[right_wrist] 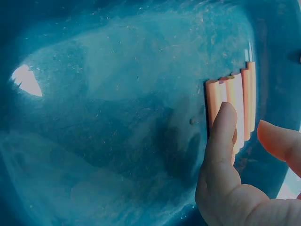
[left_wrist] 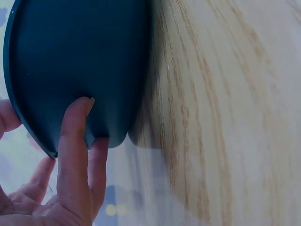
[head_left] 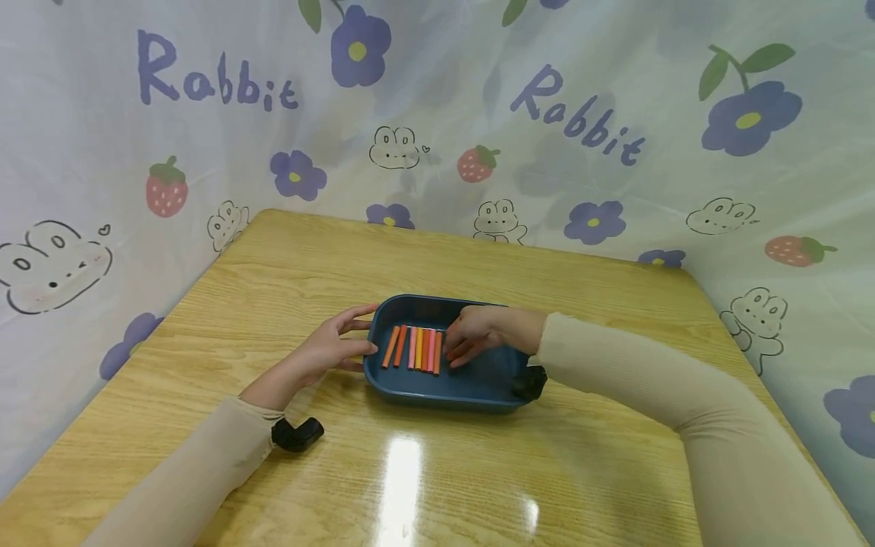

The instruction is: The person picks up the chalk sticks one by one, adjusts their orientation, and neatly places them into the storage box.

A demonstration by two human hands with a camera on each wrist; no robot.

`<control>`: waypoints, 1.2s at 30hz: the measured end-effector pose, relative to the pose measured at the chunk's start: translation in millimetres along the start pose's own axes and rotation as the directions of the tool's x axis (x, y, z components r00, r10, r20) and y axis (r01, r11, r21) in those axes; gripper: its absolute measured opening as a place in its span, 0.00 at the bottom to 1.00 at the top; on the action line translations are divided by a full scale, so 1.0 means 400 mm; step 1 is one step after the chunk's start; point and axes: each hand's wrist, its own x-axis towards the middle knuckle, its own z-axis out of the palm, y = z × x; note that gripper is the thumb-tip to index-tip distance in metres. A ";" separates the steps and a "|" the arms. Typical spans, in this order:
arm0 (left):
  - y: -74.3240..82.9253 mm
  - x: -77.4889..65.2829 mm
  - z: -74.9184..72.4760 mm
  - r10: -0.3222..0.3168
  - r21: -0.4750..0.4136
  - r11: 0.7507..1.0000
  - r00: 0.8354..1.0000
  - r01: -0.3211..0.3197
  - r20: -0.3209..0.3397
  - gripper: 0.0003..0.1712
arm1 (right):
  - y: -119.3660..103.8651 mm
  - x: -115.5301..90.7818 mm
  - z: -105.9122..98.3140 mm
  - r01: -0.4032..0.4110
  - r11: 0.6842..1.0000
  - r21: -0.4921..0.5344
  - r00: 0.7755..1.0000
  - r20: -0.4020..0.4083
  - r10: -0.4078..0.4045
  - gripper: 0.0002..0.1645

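A dark blue rounded tray [head_left: 478, 387] sits on the wooden table. Several thin sticks [head_left: 420, 349] in orange, red, pink and yellow lie side by side in its left half, two of them a little apart from the rest. My left hand [head_left: 333, 346] spreads its fingers against the outside of the tray's left end, fingertips on the wall [left_wrist: 84, 52] and at the rim. Inside the tray, my right hand [head_left: 478, 333] reaches down from the right. Its fingers [right_wrist: 221, 136] lie extended along the right side of the row of sticks [right_wrist: 237, 103].
The wooden table [head_left: 287, 258] runs back to a white curtain [head_left: 437, 99] printed with rabbits, flowers and strawberries. A black wrist device [head_left: 298, 434] sits on the left wrist, and another [head_left: 529, 383] on the right wrist, over the tray's right end.
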 end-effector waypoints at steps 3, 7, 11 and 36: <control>0.001 0.000 0.000 -0.001 0.004 1.000 1.000 0.001 0.001 0.41 | 0.002 -0.015 -0.004 0.018 1.000 -0.015 1.000 0.004 -0.017 0.27; 0.003 0.001 0.000 -0.001 0.002 1.000 1.000 0.001 0.004 0.41 | 0.003 -0.039 -0.007 0.036 0.998 -0.047 0.999 0.013 -0.035 0.30; 0.005 0.001 0.000 -0.003 0.006 1.000 1.000 0.003 0.003 0.41 | 0.006 -0.066 -0.014 0.083 0.994 -0.065 0.996 0.030 -0.081 0.31; 0.006 -0.004 0.004 -0.005 0.028 1.000 1.000 0.005 -0.008 0.41 | 0.056 -0.206 -0.139 0.253 0.963 0.088 0.965 0.040 -0.258 0.35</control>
